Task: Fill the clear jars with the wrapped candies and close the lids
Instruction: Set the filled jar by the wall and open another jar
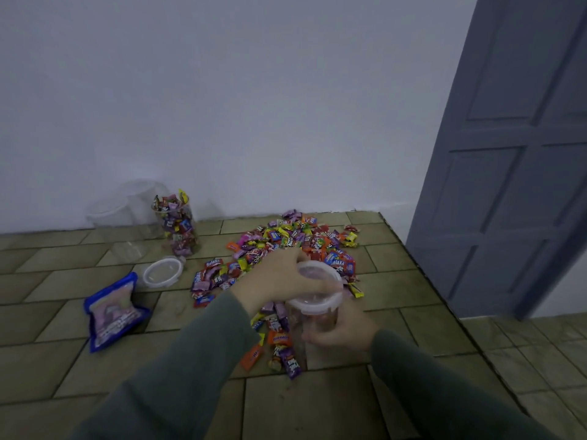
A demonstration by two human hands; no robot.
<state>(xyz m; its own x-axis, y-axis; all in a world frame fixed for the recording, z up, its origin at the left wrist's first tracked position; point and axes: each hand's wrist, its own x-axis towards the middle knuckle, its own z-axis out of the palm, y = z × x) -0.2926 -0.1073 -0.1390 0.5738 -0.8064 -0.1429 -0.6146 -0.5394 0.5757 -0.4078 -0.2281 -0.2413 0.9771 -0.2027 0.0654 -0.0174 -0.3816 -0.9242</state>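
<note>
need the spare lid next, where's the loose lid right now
In the head view the loose lid lies flat on the tiled floor, left of the candy pile, just in front of the filled jar and beside the blue bag.

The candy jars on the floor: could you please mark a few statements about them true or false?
1. The left hand grips the lid on the jar. True.
2. The right hand rests flat on the floor. False: it holds the jar's side.
3. The filled jar by the wall has its lid on. False: it stands open, candies poking out.
4. A spare lid lies on the floor beside the blue bag. True.
5. The candy pile lies loose on the tiles. True.
</note>
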